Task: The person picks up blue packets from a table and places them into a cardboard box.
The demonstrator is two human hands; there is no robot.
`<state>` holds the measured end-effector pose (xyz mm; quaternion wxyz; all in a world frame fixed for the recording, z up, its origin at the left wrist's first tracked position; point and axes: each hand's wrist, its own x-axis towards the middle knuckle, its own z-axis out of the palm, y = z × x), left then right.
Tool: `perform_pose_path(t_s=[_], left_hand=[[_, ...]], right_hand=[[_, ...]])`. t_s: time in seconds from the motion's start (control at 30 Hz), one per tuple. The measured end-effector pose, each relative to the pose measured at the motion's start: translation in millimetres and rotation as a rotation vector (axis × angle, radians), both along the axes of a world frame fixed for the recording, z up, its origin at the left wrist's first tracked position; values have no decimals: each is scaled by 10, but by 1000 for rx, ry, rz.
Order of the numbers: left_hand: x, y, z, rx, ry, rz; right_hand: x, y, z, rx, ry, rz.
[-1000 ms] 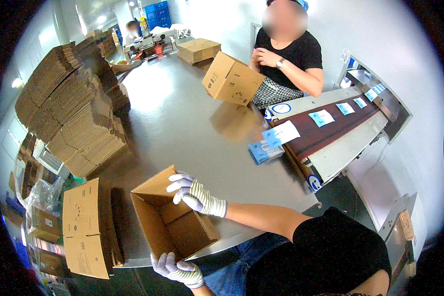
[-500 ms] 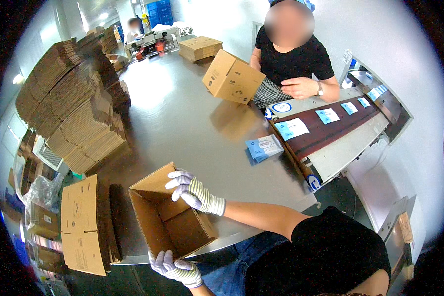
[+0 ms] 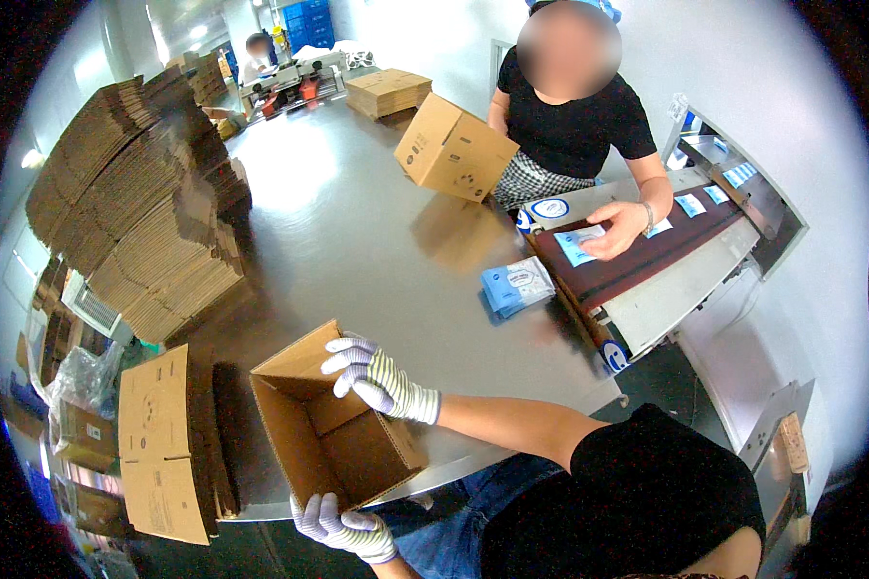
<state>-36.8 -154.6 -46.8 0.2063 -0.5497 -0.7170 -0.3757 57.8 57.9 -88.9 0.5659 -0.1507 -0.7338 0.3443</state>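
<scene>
An open cardboard box point(image 3: 333, 439) tilts at the near edge of the steel table, its brown inside facing up and holding nothing visible. My right hand point(image 3: 375, 378), in a striped white and purple knit glove, bends over the box's right side with its fingers over the rim. At the near end my left hand point(image 3: 343, 526), gloved alike, has its fingers curled on the lower edge; its thumb is partly hidden. Both hands hold the box. A small stack of blue and white soft packets point(image 3: 518, 288) lies on the table beyond my right forearm.
Flat cartons point(image 3: 164, 444) stand left of the box, and tall carton stacks point(image 3: 145, 203) behind them. Across the table point(image 3: 328, 232), a co-worker point(image 3: 579, 125) is beside a tilted carton point(image 3: 454, 150), one hand point(image 3: 620, 230) over a conveyor belt point(image 3: 637, 256) carrying packets. Another flat stack point(image 3: 388, 92) sits farther back.
The co-worker's hand has moved from in front of their body to the nearest packet on the belt. My hands and the box have stayed almost in place.
</scene>
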Motion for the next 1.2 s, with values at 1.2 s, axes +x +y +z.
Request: perform_pose_path(t_s=[1.2], left_hand=[[-22, 4, -26, 14, -4, 26]], right_hand=[[-17, 37, -7, -1, -1, 8]])
